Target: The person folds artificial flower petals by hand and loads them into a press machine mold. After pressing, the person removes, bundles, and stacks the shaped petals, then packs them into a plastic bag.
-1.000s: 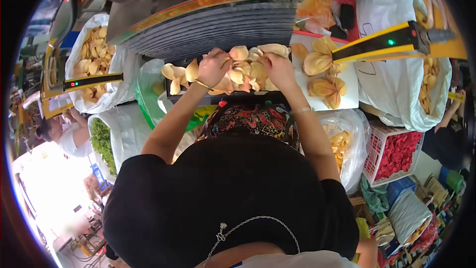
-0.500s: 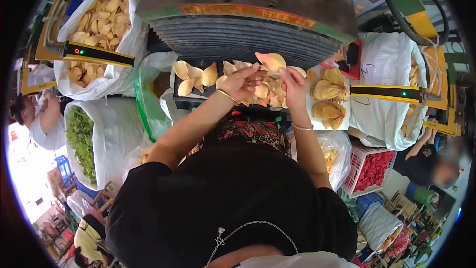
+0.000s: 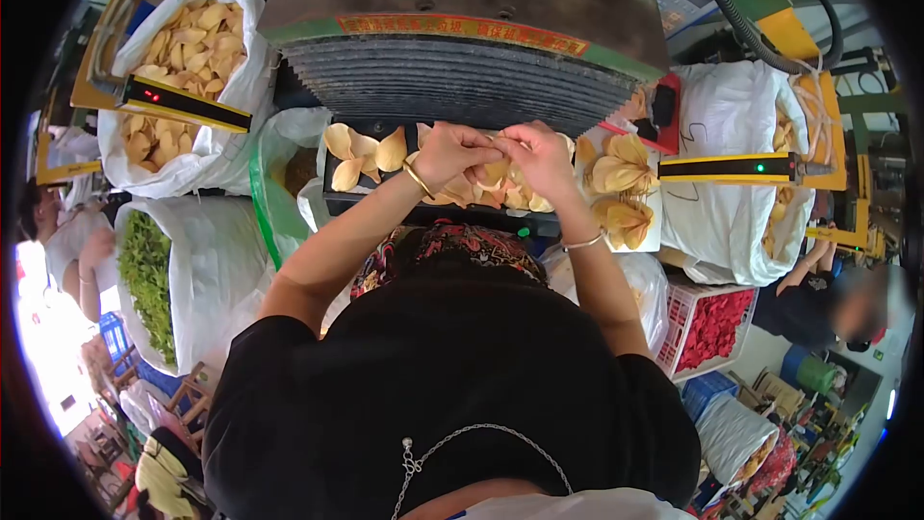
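The left hand (image 3: 450,156) and the right hand (image 3: 539,160) of the person meet in front of the black ribbed cover (image 3: 433,82) of a large dark machine. The fingers of both hands are bent inward and close together, with a narrow space between the fingertips of one hand and those of the other. A pale yellow, curved, petal-shaped piece (image 3: 493,173) lies just below these fingertips. Its upper edge is hidden by the fingers, so one cannot tell if it is pinched or only lies there.

More cream and pinkish petal pieces (image 3: 458,192) are spread below the palms, on a long dark tray (image 3: 348,203). To the left of the left fingers, near the end of the tray, there is a small group of loose yellow petals (image 3: 390,149), apart from the hand. To the right of the right fingers, beyond the tray, a flat white board (image 3: 649,234) carries two bigger bunches of yellow petals (image 3: 621,173), one nearer to the machine than the other.

Farther to the left of the fingers stands an open white sack (image 3: 245,87) full of similar petals. Well apart to the right, past the board, stands another white sack (image 3: 717,125) with dark marks on its side.
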Action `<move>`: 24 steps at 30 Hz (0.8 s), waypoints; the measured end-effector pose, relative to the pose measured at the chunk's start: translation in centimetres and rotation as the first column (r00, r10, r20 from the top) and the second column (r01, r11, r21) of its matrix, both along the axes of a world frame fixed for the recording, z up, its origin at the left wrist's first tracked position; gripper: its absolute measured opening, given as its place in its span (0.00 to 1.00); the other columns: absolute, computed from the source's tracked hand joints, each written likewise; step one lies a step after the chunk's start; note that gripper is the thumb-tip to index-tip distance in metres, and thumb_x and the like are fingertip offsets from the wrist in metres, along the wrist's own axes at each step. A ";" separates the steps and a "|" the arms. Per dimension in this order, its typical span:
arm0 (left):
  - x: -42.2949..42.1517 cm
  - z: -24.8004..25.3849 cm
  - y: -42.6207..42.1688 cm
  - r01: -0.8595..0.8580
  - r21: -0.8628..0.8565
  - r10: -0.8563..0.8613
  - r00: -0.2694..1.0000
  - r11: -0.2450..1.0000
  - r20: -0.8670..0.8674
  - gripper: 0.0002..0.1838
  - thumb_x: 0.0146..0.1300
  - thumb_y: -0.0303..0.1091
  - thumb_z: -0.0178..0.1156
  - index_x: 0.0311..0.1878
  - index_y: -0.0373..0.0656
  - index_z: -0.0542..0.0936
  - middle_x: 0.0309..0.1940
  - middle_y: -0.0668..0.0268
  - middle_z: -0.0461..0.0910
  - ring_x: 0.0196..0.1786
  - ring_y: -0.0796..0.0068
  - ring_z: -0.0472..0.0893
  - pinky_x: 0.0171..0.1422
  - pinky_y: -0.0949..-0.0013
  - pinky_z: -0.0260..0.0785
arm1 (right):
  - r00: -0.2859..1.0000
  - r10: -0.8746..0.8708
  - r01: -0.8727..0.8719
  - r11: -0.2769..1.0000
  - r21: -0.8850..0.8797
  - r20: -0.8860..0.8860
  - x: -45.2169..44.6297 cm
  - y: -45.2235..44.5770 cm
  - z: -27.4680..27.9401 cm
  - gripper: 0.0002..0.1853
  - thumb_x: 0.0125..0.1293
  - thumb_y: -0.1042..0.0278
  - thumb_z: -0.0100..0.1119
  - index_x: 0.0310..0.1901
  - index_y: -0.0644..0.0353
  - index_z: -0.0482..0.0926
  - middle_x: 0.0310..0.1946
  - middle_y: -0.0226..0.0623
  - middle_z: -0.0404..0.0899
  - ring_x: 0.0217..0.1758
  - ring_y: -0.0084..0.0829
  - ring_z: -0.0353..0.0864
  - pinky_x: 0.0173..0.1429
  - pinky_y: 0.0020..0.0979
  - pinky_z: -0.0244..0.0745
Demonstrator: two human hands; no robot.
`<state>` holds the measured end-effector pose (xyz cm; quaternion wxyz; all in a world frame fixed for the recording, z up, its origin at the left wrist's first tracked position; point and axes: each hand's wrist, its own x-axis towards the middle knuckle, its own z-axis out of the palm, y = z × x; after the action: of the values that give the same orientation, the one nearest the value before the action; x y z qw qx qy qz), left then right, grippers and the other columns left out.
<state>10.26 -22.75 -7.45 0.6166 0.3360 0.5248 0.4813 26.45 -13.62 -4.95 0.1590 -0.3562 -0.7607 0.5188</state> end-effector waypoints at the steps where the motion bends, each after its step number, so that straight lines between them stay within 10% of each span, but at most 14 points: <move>1: 0.1 0.1 -0.1 -0.050 -0.023 0.050 0.998 0.998 0.026 0.08 0.63 0.31 0.65 0.34 0.36 0.82 0.22 0.67 0.79 0.22 0.83 0.79 0.23 0.80 0.69 | 1.000 0.011 -0.011 0.951 0.310 0.003 0.0 -0.2 -0.2 0.06 0.61 0.71 0.62 0.39 0.61 0.83 0.31 0.34 0.81 0.38 0.22 0.79 0.41 0.25 0.70; 3: 0.4 0.3 -0.3 -0.115 -0.111 0.131 0.980 0.987 0.152 0.08 0.63 0.31 0.65 0.35 0.35 0.82 0.22 0.67 0.79 0.22 0.83 0.78 0.22 0.80 0.68 | 1.000 0.017 -0.010 0.592 0.806 0.000 0.0 -0.9 -0.9 0.07 0.61 0.72 0.61 0.40 0.61 0.83 0.31 0.37 0.82 0.37 0.23 0.80 0.40 0.25 0.71; 8: -1.1 -2.7 0.8 -0.209 -0.245 0.305 0.825 0.947 0.476 0.09 0.64 0.32 0.64 0.39 0.34 0.83 0.23 0.66 0.79 0.19 0.83 0.75 0.22 0.79 0.67 | 0.960 0.103 0.132 0.658 0.742 -0.261 -0.1 -0.6 -1.5 0.06 0.62 0.72 0.60 0.40 0.60 0.83 0.32 0.37 0.82 0.37 0.29 0.81 0.40 0.30 0.72; 10: -1.7 -3.4 0.0 -0.242 -0.236 0.332 0.792 0.941 0.513 0.10 0.64 0.32 0.63 0.41 0.34 0.83 0.23 0.66 0.80 0.19 0.83 0.75 0.21 0.79 0.66 | 0.844 -0.212 0.258 0.966 0.026 -0.493 1.8 -0.9 -1.2 0.06 0.63 0.72 0.59 0.40 0.60 0.83 0.34 0.38 0.83 0.38 0.29 0.81 0.43 0.28 0.73; 11: -2.0 -3.1 0.0 -0.310 -0.180 0.356 0.862 0.934 0.362 0.10 0.64 0.32 0.63 0.41 0.33 0.83 0.23 0.66 0.79 0.18 0.83 0.73 0.19 0.78 0.64 | 0.766 -0.421 0.252 0.891 -0.377 -0.485 2.0 -0.8 -1.2 0.06 0.64 0.72 0.59 0.41 0.59 0.84 0.35 0.38 0.83 0.39 0.30 0.81 0.45 0.28 0.73; 13: -2.3 -2.4 0.2 -0.370 -0.049 0.371 0.928 0.928 0.034 0.11 0.65 0.32 0.62 0.41 0.32 0.83 0.21 0.67 0.78 0.16 0.85 0.71 0.15 0.78 0.60 | 0.859 -0.310 0.244 0.948 -0.206 -0.409 1.3 0.4 -3.5 0.07 0.64 0.72 0.59 0.42 0.60 0.83 0.35 0.38 0.83 0.38 0.31 0.81 0.45 0.28 0.74; 16: -1.9 -2.4 0.2 -0.296 -0.012 0.296 0.955 0.955 -0.001 0.11 0.65 0.32 0.62 0.41 0.32 0.83 0.20 0.68 0.78 0.16 0.86 0.71 0.15 0.78 0.60 | 0.981 -0.142 0.161 0.976 0.149 -0.132 1.5 0.6 -4.3 0.09 0.63 0.72 0.59 0.43 0.61 0.83 0.35 0.39 0.83 0.38 0.33 0.82 0.45 0.29 0.74; 19: -2.5 -1.8 1.6 -0.282 0.072 0.285 0.958 0.957 -0.043 0.10 0.64 0.32 0.62 0.41 0.32 0.83 0.20 0.69 0.78 0.16 0.86 0.71 0.16 0.79 0.60 | 0.957 -0.144 0.272 0.744 0.610 -0.250 -0.7 1.4 -3.6 0.09 0.64 0.72 0.58 0.44 0.62 0.82 0.36 0.42 0.83 0.36 0.35 0.83 0.43 0.27 0.75; 24: -1.3 0.0 1.6 -0.259 0.035 0.261 0.959 0.965 -0.112 0.09 0.65 0.30 0.62 0.41 0.33 0.82 0.23 0.67 0.80 0.19 0.85 0.74 0.19 0.80 0.66 | 0.976 -0.015 0.042 0.992 0.119 -0.216 -2.7 2.2 -1.6 0.09 0.64 0.70 0.57 0.44 0.63 0.81 0.38 0.44 0.82 0.37 0.42 0.83 0.41 0.33 0.76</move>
<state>8.97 -21.16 -7.45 0.5131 0.2977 0.5943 0.5430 23.78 -11.38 -6.56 0.2691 -0.2988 -0.7643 0.5041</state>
